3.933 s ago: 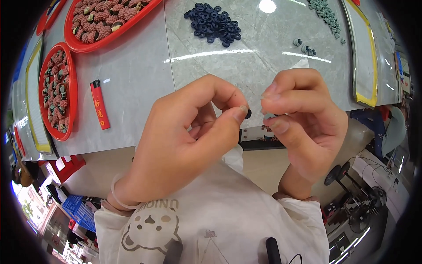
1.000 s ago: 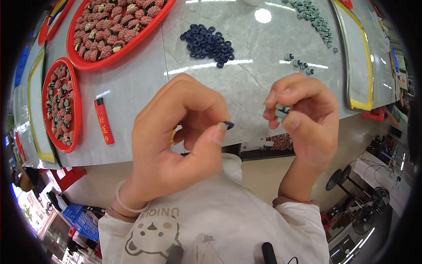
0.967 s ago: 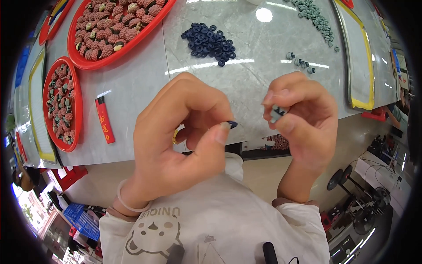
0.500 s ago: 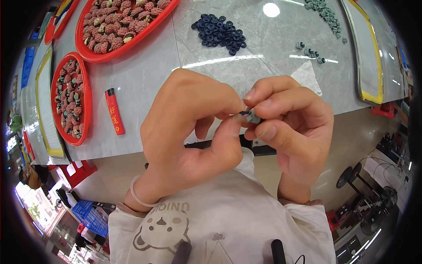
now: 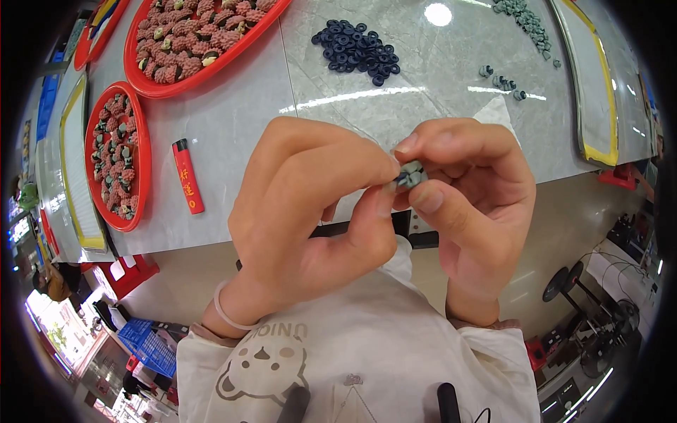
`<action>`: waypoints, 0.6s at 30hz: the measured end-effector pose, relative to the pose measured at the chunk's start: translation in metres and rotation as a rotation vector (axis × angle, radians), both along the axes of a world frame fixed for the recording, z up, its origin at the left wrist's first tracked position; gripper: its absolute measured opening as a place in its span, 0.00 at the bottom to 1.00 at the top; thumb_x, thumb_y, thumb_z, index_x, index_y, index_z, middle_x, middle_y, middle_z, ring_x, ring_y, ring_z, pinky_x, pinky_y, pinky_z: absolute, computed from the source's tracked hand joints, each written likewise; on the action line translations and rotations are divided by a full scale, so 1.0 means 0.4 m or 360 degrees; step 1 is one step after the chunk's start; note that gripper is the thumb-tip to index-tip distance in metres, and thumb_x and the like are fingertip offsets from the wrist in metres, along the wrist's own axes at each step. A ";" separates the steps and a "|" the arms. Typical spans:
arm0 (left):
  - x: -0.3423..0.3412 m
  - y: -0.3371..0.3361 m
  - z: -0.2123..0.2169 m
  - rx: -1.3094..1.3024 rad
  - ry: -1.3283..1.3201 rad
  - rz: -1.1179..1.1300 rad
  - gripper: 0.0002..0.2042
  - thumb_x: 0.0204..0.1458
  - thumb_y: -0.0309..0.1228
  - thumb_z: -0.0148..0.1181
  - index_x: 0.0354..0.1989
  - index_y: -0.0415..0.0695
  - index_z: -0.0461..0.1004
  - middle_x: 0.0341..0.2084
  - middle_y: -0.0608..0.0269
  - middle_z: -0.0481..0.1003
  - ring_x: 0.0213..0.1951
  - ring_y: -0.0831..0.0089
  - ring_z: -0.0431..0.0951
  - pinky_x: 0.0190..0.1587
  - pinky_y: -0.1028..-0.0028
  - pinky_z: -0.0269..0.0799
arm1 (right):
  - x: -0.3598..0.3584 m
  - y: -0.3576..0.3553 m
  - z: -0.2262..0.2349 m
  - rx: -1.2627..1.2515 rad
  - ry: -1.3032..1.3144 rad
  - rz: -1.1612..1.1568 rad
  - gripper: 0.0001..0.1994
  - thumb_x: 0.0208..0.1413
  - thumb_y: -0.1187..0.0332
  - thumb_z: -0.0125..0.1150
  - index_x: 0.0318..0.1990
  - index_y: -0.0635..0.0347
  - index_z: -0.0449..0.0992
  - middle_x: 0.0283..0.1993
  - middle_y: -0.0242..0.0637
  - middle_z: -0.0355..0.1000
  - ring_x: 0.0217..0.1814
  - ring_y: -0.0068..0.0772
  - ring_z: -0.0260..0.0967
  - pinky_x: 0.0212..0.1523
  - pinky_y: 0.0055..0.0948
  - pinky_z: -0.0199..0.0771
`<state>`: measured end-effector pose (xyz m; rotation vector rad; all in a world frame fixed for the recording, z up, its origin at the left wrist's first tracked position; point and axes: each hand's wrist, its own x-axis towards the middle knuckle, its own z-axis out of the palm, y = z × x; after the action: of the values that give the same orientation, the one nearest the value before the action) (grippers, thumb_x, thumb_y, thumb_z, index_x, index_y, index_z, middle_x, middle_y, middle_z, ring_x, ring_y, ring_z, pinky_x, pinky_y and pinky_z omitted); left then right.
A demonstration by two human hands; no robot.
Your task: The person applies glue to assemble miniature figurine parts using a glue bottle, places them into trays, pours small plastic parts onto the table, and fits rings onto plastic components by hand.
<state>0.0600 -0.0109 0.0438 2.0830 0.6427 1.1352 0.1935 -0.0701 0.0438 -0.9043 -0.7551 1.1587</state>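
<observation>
Over the table's near edge, my two hands meet at a small grey-green piece (image 5: 412, 173) with dark blue on its left side. My left hand (image 5: 303, 197) pinches the dark blue side between thumb and forefinger. The thumb and fingers of my right hand (image 5: 486, 190) grip the grey-green body; fingertips partly hide it. Beyond my hands lies a pile of dark blue rings (image 5: 357, 51). At the far right is a heap of grey-green pieces (image 5: 523, 25). Several grey-green pieces with dark bands (image 5: 503, 83) lie nearer.
Red trays, one large (image 5: 173, 92) and one small (image 5: 147, 169), hold pink, textured pieces at the left. A red lighter (image 5: 187, 178) lies beside the small one. White paper (image 5: 496, 113) sits behind my right hand. Yellow-edged frames (image 5: 612, 113) stand along the right and left.
The small piece has turned in my fingers, and more of its grey-green body shows. My right fingers have closed in around it; my left hand has shifted slightly right.
</observation>
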 end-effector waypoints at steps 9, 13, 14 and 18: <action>0.003 0.007 -0.010 0.0021 -0.0069 -0.0072 0.09 0.44 0.27 0.56 0.33 0.39 0.65 0.25 0.58 0.65 0.27 0.76 0.63 0.27 0.82 0.58 | -0.002 -0.002 -0.008 0.0025 0.0041 -0.0009 0.12 0.40 0.79 0.58 0.36 0.66 0.67 0.39 0.44 0.63 0.42 0.30 0.63 0.43 0.26 0.67; -0.002 -0.008 -0.006 -0.0559 -0.0162 -0.0134 0.10 0.44 0.30 0.58 0.33 0.41 0.65 0.26 0.60 0.64 0.28 0.77 0.62 0.30 0.81 0.57 | -0.007 -0.008 -0.011 -0.0050 0.0354 0.0032 0.12 0.41 0.78 0.58 0.37 0.62 0.67 0.40 0.41 0.62 0.42 0.29 0.63 0.44 0.25 0.65; 0.000 -0.009 -0.008 -0.0557 -0.0155 -0.0134 0.10 0.44 0.30 0.58 0.33 0.41 0.65 0.26 0.60 0.64 0.28 0.77 0.62 0.30 0.81 0.57 | -0.008 -0.010 -0.014 -0.0047 0.0361 0.0031 0.12 0.41 0.78 0.58 0.37 0.62 0.67 0.40 0.41 0.62 0.42 0.29 0.63 0.44 0.25 0.65; -0.003 0.004 -0.022 -0.0470 -0.0204 -0.0226 0.12 0.43 0.30 0.61 0.33 0.42 0.65 0.27 0.61 0.63 0.29 0.77 0.61 0.30 0.81 0.57 | -0.009 -0.009 -0.018 -0.0063 0.0445 0.0058 0.12 0.42 0.77 0.59 0.35 0.58 0.67 0.40 0.38 0.61 0.40 0.27 0.63 0.43 0.25 0.66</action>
<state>0.0586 -0.0094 0.0348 1.7619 0.5547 1.0174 0.1899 -0.0738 0.0366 -0.7434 -0.5240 1.3043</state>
